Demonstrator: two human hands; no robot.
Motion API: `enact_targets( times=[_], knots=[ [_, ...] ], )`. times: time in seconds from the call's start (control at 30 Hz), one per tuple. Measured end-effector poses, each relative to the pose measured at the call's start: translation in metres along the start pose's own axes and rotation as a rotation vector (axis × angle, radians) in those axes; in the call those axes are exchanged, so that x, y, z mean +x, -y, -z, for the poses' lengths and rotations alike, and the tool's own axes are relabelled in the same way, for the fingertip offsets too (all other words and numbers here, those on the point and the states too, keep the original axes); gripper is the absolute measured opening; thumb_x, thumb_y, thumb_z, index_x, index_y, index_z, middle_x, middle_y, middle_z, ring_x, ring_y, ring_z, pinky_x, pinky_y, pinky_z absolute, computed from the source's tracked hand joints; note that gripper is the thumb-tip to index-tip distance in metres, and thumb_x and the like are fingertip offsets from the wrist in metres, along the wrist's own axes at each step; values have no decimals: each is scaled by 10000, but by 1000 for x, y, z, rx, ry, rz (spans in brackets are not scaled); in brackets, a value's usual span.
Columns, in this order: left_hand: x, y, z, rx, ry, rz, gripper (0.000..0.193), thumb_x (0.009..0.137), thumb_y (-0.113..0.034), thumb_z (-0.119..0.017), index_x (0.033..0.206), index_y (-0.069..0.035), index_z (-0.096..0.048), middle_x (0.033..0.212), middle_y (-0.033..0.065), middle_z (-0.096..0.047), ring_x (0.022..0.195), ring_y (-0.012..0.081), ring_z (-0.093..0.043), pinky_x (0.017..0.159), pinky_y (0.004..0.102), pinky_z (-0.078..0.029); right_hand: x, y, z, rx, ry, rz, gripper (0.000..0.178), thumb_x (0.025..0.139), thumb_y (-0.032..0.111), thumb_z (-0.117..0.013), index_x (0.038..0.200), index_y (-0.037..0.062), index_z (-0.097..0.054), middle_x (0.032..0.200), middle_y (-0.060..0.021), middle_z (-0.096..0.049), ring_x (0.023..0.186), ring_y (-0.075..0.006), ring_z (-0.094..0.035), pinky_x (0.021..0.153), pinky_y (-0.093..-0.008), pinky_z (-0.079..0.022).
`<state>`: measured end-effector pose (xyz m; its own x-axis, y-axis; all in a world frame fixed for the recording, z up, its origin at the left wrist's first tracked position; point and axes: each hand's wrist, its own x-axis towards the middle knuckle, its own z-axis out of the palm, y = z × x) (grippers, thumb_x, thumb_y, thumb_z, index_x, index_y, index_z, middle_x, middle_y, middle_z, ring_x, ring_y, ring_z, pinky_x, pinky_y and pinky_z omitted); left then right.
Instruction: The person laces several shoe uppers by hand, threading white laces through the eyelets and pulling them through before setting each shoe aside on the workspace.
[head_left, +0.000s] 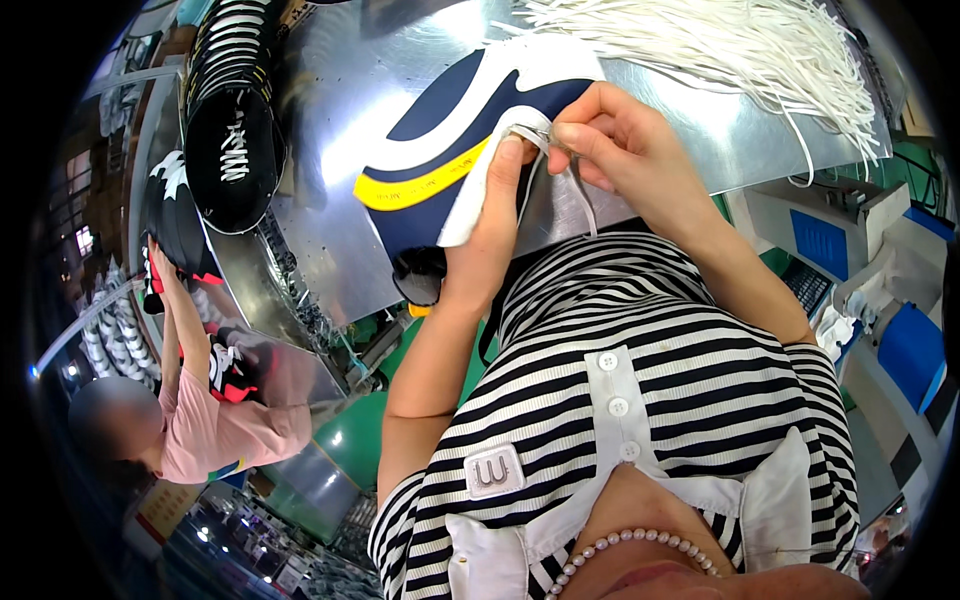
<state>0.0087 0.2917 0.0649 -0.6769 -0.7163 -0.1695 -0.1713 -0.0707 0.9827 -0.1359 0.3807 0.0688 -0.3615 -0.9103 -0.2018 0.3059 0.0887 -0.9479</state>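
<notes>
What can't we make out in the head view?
Head view:
- Lace between the right hand's fingertips: they cover it.
- Left hand's fingers: mostly hidden by its thumb and the upper.
- Far ends of the lace pile and black shoes: cut off by the top edge.
- Co-worker's face: blurred.

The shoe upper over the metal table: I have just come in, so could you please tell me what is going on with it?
A person in a striped shirt holds the navy, white and yellow upper in the left hand, while the right hand pinches a white lace at its edge. Whether the lace passes through a hole is too small to tell. More laces lie loose on the table. At left, a co-worker in pink reaches toward black pieces.
</notes>
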Motion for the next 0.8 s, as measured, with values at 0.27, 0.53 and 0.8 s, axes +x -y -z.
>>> enact_targets(
  times=[0.27, 0.53, 0.8],
  knots=[
    [-17, 15, -6, 840, -31, -529, 335, 970, -128, -562, 1275, 9, -580, 1253, 188, -622, 1122, 315, -616, 975, 379, -456, 0, -26, -15, -670, -173, 416, 146, 910, 120, -588, 970, 4, -525, 735, -198, -630, 718, -393, -635, 634, -458, -498],
    [-5, 17, 23, -190, 20, 89, 460, 1009, -316, -521, 1214, 91, -587, 1151, 169, -662, 1058, 228, -639, 980, 340, -464, -15, 32, 43, -908, -43, 236, 306, 902, 125, -638, 1184, 32, -561, 872, -62, -676, 687, -144, -594, 632, -296, -471],
    [29, -9, 48, 507, -4, 7, 318, 955, -243, -639, 1094, 41, -658, 995, 73, -720, 844, 151, -667, 795, 272, -514, 37, 2, 31, -235, -214, 83, 336, 799, 162, -795, 1077, 51, -642, 857, 42, -605, 778, -43, -554, 702, -184, -432]
  ],
)
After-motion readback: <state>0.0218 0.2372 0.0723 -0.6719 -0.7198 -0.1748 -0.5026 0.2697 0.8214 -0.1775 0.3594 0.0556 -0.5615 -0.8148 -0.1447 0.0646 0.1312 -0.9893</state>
